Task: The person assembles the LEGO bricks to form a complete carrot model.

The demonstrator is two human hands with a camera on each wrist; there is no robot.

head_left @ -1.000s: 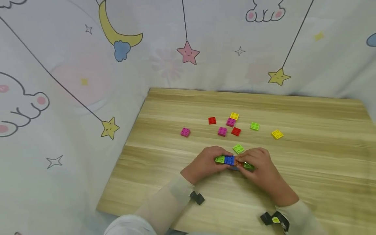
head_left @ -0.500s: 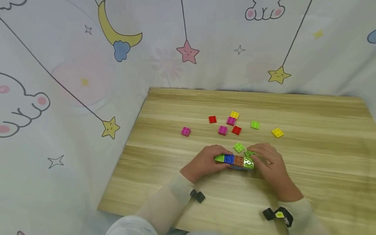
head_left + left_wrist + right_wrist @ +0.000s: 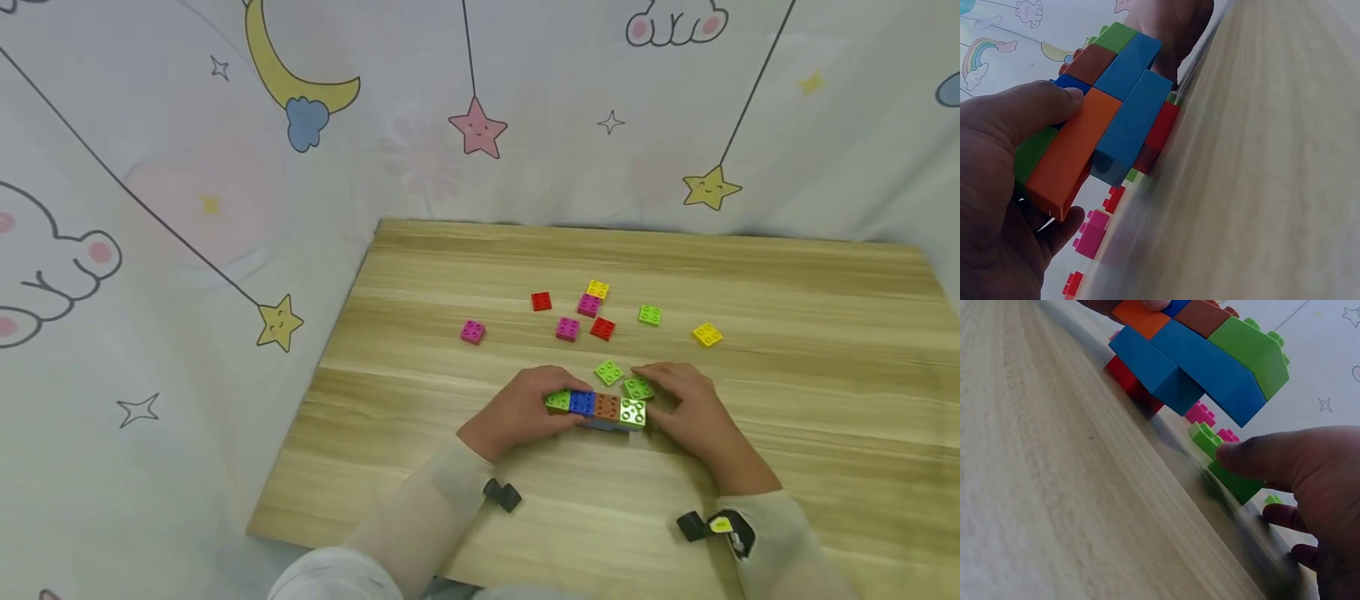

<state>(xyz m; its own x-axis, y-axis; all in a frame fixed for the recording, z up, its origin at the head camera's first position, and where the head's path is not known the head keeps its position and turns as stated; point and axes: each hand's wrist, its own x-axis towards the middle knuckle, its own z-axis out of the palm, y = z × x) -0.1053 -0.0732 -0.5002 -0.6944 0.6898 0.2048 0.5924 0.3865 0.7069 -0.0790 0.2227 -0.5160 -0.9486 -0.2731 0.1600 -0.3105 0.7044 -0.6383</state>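
My left hand (image 3: 521,410) grips the left end of a stacked toy brick build (image 3: 606,407). Its top row runs green, blue, brown and light green. Below that row, the left wrist view shows an orange brick (image 3: 1079,147), blue bricks (image 3: 1135,119) and a red brick (image 3: 1160,131) at the bottom. At the build's right end, my right hand (image 3: 693,417) has thumb and index finger on either side of a loose green brick (image 3: 1235,480). The thumb overlaps that brick's face in the right wrist view. Another light green brick (image 3: 608,372) lies just behind the build.
Farther back on the wooden table (image 3: 420,275) are loose red bricks (image 3: 542,301), magenta bricks (image 3: 472,332), a yellow brick (image 3: 707,335) and a light green brick (image 3: 650,315). A yellow brick (image 3: 597,289) adjoins a magenta one. A patterned curtain (image 3: 555,167) stands behind the table.
My right hand has left the top of the build and moved right to the loose green brick. The build's brown and light green bricks are now uncovered. My left hand keeps its hold.
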